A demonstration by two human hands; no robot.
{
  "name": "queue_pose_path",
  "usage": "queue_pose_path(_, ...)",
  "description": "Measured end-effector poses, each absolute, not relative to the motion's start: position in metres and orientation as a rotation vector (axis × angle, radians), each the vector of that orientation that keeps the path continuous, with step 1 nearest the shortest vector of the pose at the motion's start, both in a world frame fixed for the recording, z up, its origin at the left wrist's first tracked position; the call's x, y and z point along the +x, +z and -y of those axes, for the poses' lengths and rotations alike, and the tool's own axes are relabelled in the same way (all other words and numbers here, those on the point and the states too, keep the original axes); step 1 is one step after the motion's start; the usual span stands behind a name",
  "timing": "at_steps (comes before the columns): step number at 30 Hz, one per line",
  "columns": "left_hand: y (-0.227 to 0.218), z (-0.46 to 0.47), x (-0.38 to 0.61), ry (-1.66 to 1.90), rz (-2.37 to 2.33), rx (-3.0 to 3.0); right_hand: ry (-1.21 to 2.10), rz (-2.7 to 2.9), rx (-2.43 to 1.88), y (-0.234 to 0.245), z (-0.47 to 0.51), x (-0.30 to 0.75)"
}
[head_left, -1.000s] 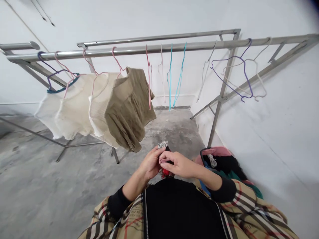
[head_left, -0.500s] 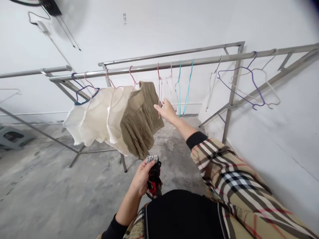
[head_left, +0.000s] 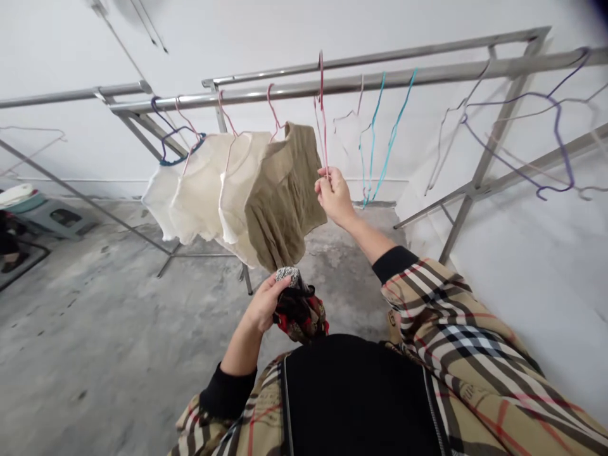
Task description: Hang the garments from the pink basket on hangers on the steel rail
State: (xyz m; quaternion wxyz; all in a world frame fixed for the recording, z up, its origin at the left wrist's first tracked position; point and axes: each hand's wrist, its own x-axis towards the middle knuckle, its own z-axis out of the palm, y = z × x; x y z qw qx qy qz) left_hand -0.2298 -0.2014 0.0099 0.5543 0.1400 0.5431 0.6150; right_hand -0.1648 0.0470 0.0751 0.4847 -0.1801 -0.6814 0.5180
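In the head view, the left hand (head_left: 263,305) is sitting at 7 o'clock from centre, pinching the speckled top of a dark, red-patterned cloth (head_left: 304,316), which is drooping in a bunch at 6 o'clock; the right hand (head_left: 335,195), just off centre towards 1 o'clock, is gripping the lower end of a pink hanger (head_left: 325,133), whose hook is showing above the metal rail (head_left: 441,75) at 12 o'clock; an olive-brown garment (head_left: 285,196) is hanging just beside it, towards 11; pale garments (head_left: 197,190) are hanging between 9 and 10; two blue hangers (head_left: 393,139) are dangling at 1.
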Motion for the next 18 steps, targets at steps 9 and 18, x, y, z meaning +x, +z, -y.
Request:
queue_pose_path(9,0.014,0.194,-0.247,1.282,-1.079,0.474,1.677,1.474,-0.702,-0.037,0.049,-0.078)
queue_pose_path(18,0.019,0.165,-0.228,0.917,-0.916,0.819,1.836,2.038,-0.463,-0.054,0.054,-0.062)
